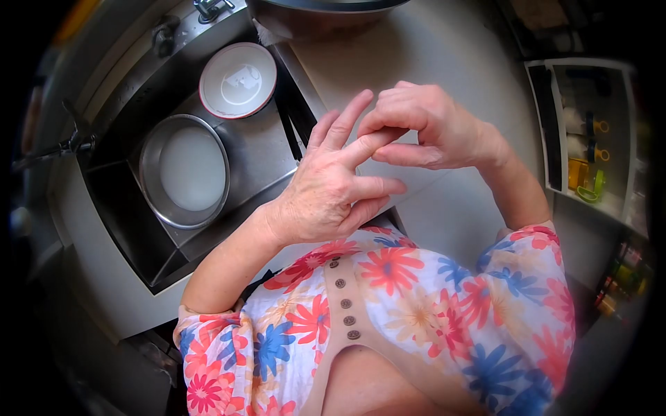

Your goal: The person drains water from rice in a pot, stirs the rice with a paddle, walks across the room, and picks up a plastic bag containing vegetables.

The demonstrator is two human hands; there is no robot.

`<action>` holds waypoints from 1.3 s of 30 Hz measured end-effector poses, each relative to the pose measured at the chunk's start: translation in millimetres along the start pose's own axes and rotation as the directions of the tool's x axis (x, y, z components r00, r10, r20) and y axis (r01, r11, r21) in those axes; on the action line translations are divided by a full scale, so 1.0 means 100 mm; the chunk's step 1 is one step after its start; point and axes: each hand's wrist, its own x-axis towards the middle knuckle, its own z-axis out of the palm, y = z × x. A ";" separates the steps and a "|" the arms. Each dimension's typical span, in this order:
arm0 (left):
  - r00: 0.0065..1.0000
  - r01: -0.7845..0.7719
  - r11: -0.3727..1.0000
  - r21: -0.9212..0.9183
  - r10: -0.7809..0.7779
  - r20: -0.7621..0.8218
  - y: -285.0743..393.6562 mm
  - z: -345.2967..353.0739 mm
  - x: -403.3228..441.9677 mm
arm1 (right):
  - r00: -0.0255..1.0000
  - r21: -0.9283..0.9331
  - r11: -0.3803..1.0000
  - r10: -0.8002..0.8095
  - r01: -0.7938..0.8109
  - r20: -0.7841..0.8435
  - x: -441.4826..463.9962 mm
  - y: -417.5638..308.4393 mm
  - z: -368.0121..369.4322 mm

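Note:
My left hand point(326, 180) is held palm down over the front of the counter, its fingers spread and nothing in its grip. Reaching across from the right, my right hand point(433, 128) pinches the middle finger of my left hand between thumb and bent fingers. Whether a small item sits between those fingertips is hidden. Left of my hands, a metal bowl point(220, 170) with cloudy whitish liquid point(194, 168) stands in the sink point(258, 149). Beyond it is a white bowl point(239, 80) with a red rim.
Taps point(208, 10) are fixed along the sink's far side, with another tap point(82, 142) at the left. A large dark round vessel point(322, 17) stands on the pale counter point(430, 41). At right, a white-framed shelf point(555, 128) holds bottles and a green-handled item point(591, 188).

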 end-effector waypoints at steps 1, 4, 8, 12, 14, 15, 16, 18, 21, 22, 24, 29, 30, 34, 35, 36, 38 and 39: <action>1.000 0.000 1.000 0.015 0.000 0.007 0.00 -0.01 0.00 | 1.000 -0.051 0.999 -0.012 0.011 -0.013 -0.01 0.00 0.02; 0.999 -0.003 0.998 0.066 0.000 0.035 0.02 -0.05 0.00 | 0.999 -0.172 0.985 -0.039 0.032 -0.037 -0.03 0.01 0.09; 0.999 -0.001 0.995 0.098 -0.003 0.047 0.05 -0.07 0.00 | 0.999 -0.100 0.995 -0.015 0.012 -0.028 -0.02 0.00 0.05; 0.999 0.010 0.997 0.076 -0.012 0.033 0.04 -0.05 -0.01 | 0.999 0.132 0.991 0.032 -0.028 -0.029 -0.03 0.02 0.04; 0.999 0.009 0.997 0.074 -0.012 0.041 0.04 -0.06 0.01 | 0.998 0.157 0.986 0.067 -0.064 -0.015 -0.04 0.02 0.03; 0.999 0.009 0.997 0.073 -0.012 0.045 0.04 -0.06 0.02 | 0.996 0.169 0.982 0.084 -0.082 -0.007 -0.04 0.03 0.03; 0.998 0.011 0.996 0.092 -0.016 0.061 0.04 -0.06 0.02 | 0.996 0.101 0.991 0.083 -0.084 0.020 -0.04 0.01 0.01; 0.995 0.013 0.992 0.129 -0.025 0.091 0.04 -0.07 0.04 | 0.994 -0.036 0.996 0.086 -0.084 0.073 -0.04 -0.03 -0.06; 0.995 -0.004 0.961 0.277 -0.023 0.095 0.01 -0.04 0.04 | 0.988 -0.219 0.973 0.104 -0.077 0.113 -0.05 0.00 -0.06; 0.997 0.025 0.951 0.309 -0.046 0.063 0.00 0.00 0.02 | 0.998 -0.290 0.956 0.049 -0.036 0.038 -0.05 0.02 -0.04; 0.996 0.086 0.925 0.371 -0.091 -0.004 -0.01 0.07 0.00 | 0.992 -0.434 0.901 -0.079 0.028 -0.099 -0.04 0.06 0.02; 0.992 0.123 0.846 0.519 -0.113 -0.051 -0.01 0.08 0.02 | 0.920 -0.275 0.933 0.119 -0.233 -0.375 -0.13 0.13 0.02; 0.991 0.131 0.838 0.530 -0.116 -0.062 -0.01 0.08 0.03 | 0.891 -0.113 0.959 0.193 -0.260 -0.412 -0.17 0.16 0.05; 0.987 0.160 0.849 0.504 -0.139 -0.079 0.02 0.06 0.06 | 0.899 0.680 0.693 0.424 -0.240 -0.114 -0.23 0.25 0.09; 0.988 0.156 0.867 0.473 -0.129 -0.089 0.02 0.07 0.07 | 0.918 0.841 0.500 0.397 -0.204 -0.014 -0.23 0.28 0.13; 0.988 0.151 0.885 0.440 -0.119 -0.100 0.02 0.10 0.08 | 0.922 0.857 0.480 0.388 -0.187 -0.016 -0.21 0.27 0.17; 0.988 0.136 0.904 0.405 -0.091 -0.128 0.03 0.18 0.11 | 0.931 0.880 0.434 0.363 -0.192 0.024 -0.21 0.33 0.24; 0.986 0.142 0.912 0.384 -0.095 -0.139 0.03 0.22 0.12 | 0.936 0.891 0.411 0.350 -0.195 0.044 -0.21 0.36 0.28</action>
